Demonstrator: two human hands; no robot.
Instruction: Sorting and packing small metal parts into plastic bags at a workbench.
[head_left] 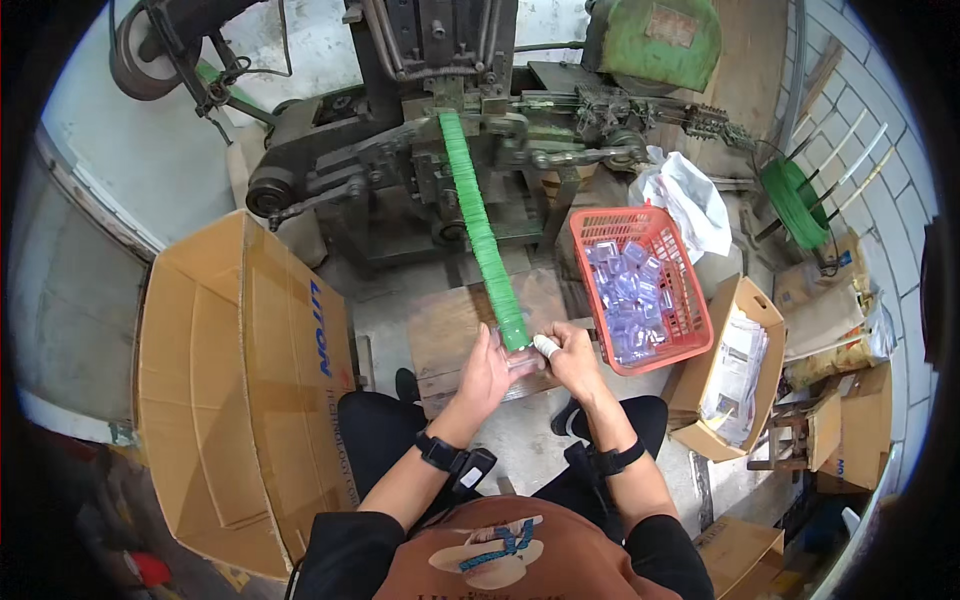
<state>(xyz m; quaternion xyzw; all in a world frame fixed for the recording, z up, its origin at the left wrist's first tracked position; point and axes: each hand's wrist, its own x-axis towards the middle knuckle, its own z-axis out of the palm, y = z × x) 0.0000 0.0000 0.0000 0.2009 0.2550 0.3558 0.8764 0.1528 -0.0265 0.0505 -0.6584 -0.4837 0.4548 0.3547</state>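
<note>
A small clear plastic box [523, 364] was held between two bare hands, at the lower end of a long green strip [480, 235]. The box was cradled by the left hand [484, 374], its fingers loosely curved about the left side and underside. The other end was gripped by the right hand [574, 362], its fingers bent narrowly inward; a white wrapping [546, 346] was worn on one of its digits. Whether the strip itself was touched by the fingers could not be told.

The strip, made up of many thin pieces packed closely in a row, was sloped down from a dark, greasy machine [435, 50] toward the hands. A low wooden table [440, 335] was seen beneath the strip's lower part. To the right, a red plastic basket [690, 335] was partly filled with clear, violet-tinted boxes [630, 295], and a white bag [690, 205] was crumpled behind it. Papers [735, 370] were contained in an open carton [690, 437] farther right. A tall cardboard box [205, 390] was placed on the left, and green wire [795, 205] was coiled near the tiled wall [870, 105].
</note>
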